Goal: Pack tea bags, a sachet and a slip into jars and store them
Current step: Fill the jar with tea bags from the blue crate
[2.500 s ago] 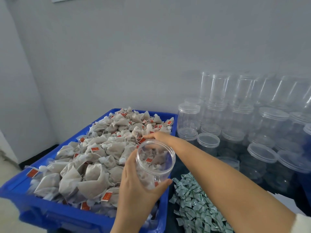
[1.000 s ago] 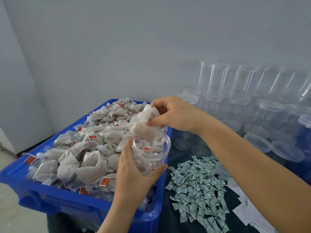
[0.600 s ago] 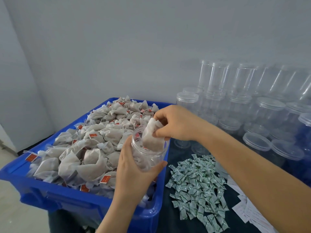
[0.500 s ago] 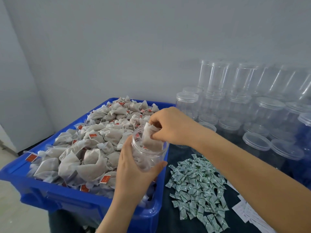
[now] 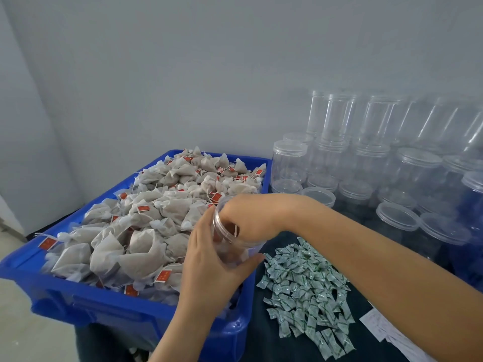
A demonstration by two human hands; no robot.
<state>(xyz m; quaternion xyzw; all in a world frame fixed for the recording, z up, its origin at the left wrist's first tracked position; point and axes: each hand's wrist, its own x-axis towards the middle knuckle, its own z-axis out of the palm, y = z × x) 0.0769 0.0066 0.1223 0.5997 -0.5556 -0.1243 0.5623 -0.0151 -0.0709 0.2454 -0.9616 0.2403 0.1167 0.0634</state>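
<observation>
Clear jar held over the blue crate

Blue crate (image 5: 109, 307) of tea bags (image 5: 146, 231) sits left. Left hand (image 5: 214, 267) wraps its grip around the clear jar (image 5: 222, 241); right hand (image 5: 251, 218) reaches inside, its grip hidden. Green sachets (image 5: 305, 291) and empty jars (image 5: 366, 163) lie right.
</observation>
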